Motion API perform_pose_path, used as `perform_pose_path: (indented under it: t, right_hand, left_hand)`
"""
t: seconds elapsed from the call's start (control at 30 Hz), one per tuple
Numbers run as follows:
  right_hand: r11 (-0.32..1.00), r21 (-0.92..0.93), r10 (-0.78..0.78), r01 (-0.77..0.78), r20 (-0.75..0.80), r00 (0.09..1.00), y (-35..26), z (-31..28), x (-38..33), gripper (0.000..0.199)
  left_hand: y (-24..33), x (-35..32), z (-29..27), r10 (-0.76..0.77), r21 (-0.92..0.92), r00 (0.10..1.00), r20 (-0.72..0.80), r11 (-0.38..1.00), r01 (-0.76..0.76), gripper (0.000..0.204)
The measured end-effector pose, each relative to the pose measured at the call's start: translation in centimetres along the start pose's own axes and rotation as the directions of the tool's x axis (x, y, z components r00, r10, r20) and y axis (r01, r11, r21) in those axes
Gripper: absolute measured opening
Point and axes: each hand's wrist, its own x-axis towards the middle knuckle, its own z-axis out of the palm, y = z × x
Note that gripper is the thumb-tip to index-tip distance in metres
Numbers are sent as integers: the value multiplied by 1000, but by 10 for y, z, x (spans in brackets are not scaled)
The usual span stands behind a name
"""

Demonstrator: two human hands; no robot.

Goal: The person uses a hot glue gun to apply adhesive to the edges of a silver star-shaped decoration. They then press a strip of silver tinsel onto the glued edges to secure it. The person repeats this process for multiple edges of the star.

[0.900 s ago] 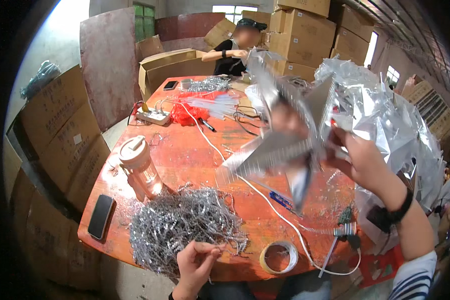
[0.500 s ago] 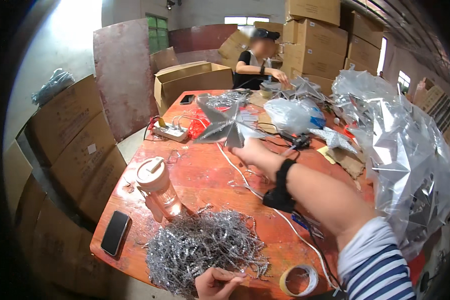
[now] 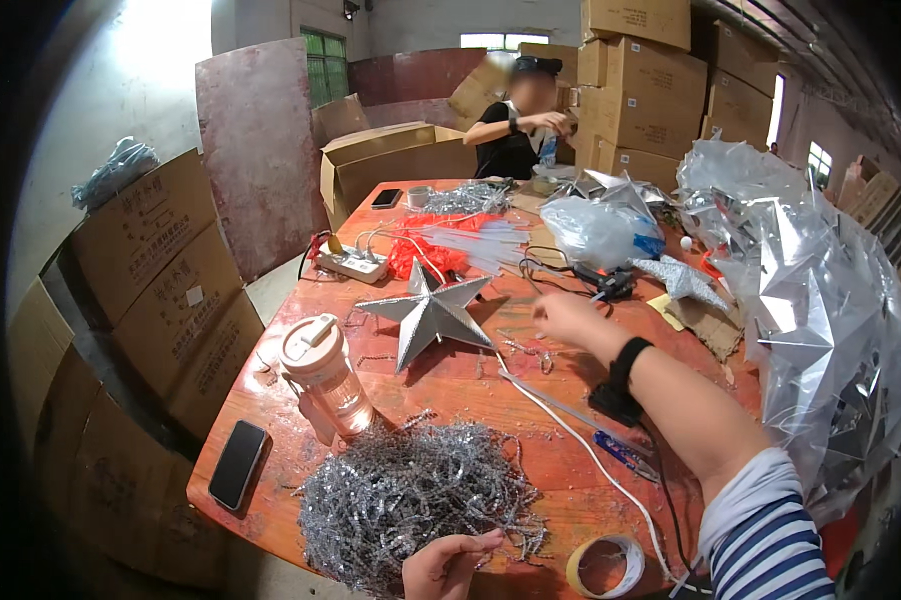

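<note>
A silver foil star (image 3: 429, 318) lies flat on the orange table (image 3: 451, 395), near its middle. My right hand (image 3: 569, 318) hovers just right of the star, fingers spread, holding nothing. A dark band sits on that wrist. My left hand (image 3: 449, 562) rests at the near edge of a large heap of silver tinsel (image 3: 411, 490), fingers curled and touching the strands; whether it grips them is unclear.
A clear drink bottle (image 3: 326, 378) and a black phone (image 3: 237, 463) sit left of the tinsel. A tape roll (image 3: 605, 565), white cable (image 3: 571, 432) and blue pen (image 3: 626, 455) lie near right. Bagged silver stars (image 3: 831, 320) pile at right. Another person (image 3: 516, 125) works at the far end among cardboard boxes.
My right hand carried the silver star from in front of me out over the table, set it down flat and let go. My left hand stayed at the tinsel heap.
</note>
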Motion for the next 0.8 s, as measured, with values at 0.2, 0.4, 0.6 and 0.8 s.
perform_pose_path:
  t: [0.2, 0.4, 0.6, 0.8]
  right_hand:
    - [1000, -3, -30, 30, -34, 999, 0, 36, -35, 14]
    - [827, 555, 37, -88, 102, 994, 25, -3, -58, 13]
    - [539, 813, 94, -220, 202, 975, -31, -110, -150, 11]
    - [788, 592, 63, -166, 190, 980, -17, -87, -192, 17]
  left_hand:
    - [8, 5, 10, -13, 52, 996, -83, 998, 18, 3]
    - [16, 11, 12, 33, -13, 996, 80, 999, -32, 23]
    - [7, 10, 4, 199, 290, 980, -11, 938, -187, 9]
    - [-2, 13, 9, 130, 235, 990, -46, 965, -116, 11]
